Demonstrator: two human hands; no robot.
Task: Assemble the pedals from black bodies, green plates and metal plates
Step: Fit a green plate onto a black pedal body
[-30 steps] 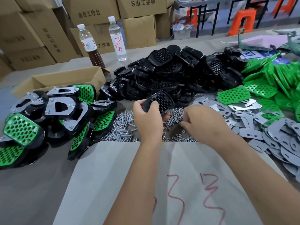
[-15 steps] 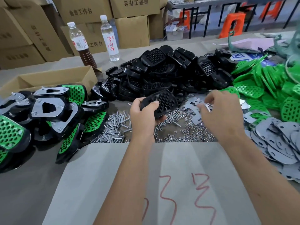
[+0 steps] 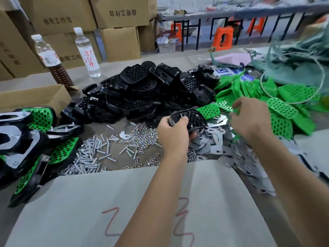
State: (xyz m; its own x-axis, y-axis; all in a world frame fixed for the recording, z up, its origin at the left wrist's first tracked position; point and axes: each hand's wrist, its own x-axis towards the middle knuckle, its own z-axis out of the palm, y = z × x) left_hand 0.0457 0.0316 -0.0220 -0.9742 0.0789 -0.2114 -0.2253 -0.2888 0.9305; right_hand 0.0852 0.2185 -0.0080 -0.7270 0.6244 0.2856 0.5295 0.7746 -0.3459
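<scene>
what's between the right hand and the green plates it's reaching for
Nothing visible. The right hand is already at the near edge of the green plates, its curled fingers on or just above them; blur hides whether it grips one. The left hand holds the black body off to the side, clear of that reach.

There is just one view, from a camera on the person's head. It looks forward and down, close over both bare forearms, at the grey work table [image 3: 124, 202] with far brown cardboard boxes [image 3: 117, 13].
</scene>
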